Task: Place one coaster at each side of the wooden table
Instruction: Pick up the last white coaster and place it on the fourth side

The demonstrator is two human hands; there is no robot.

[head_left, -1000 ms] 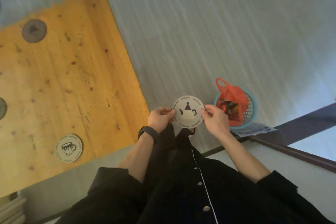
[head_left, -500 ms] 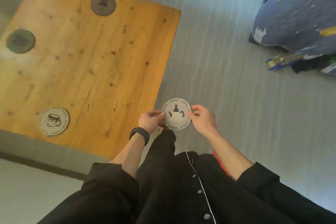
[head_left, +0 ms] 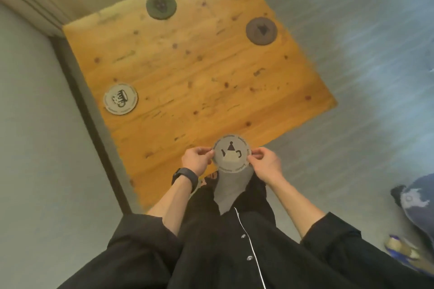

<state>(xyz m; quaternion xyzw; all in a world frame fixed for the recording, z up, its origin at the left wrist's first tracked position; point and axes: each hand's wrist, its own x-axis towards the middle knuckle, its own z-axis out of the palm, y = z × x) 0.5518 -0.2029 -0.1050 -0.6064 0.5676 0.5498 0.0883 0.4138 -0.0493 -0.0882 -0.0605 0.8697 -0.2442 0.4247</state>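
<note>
A round white coaster with a teapot print (head_left: 232, 153) is pinched at its edges between my left hand (head_left: 197, 160) and my right hand (head_left: 266, 164). It hovers over the near edge of the wooden table (head_left: 195, 73). Three coasters lie on the table: a white one with a cup print (head_left: 120, 99) near the left side, a dark green one (head_left: 161, 6) near the far side, and a dark brown one (head_left: 261, 30) near the right side.
A pale wall with a dark baseboard (head_left: 94, 124) runs along the table's left side. Grey floor (head_left: 364, 77) lies to the right. A blue patterned bundle (head_left: 413, 199) and a blue-gold item (head_left: 404, 251) sit at the lower right.
The view has swung round the table; the near edge now lies just under my hands. Both hands keep the same hold on the teapot coaster.
</note>
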